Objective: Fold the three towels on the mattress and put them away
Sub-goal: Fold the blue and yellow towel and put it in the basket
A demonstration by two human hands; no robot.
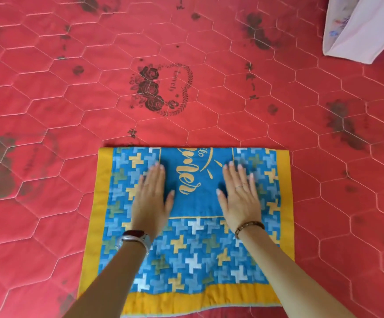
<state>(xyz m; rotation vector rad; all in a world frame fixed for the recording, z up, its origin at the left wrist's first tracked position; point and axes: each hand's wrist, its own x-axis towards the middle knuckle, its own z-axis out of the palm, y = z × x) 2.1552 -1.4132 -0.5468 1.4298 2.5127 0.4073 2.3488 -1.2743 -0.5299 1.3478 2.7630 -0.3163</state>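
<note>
Head view: one towel lies flat on the red quilted mattress, near edge twd the person, far edge a straight fold. Blue w/ cross pattern, yellow border. The other two towels aren't in view.

Left hand & right hand both rest palm-down on the towel, fingers straight and slightly spread, gripping nothing, either side of the plain blue centre panel.

Handling, my guess: soft, light, limp terry, no stiffness, so it'll sag if lifted by one point. Not slippery or fragile, and prob. clings a bit to the mattress cloth. Best taken by pinching two corners or the yellow side border, then carried over and smoothed flat.

Writing: yellow script on the towel panel, turned sideways and cut by the fold, ends in sth like "mer"; small script above it is unreadable. Mattress print has a dark rose wreath w/ "Lovely" inside, also sideways. Pale fabric item at far right shows a faint floral print, no text legible
</note>
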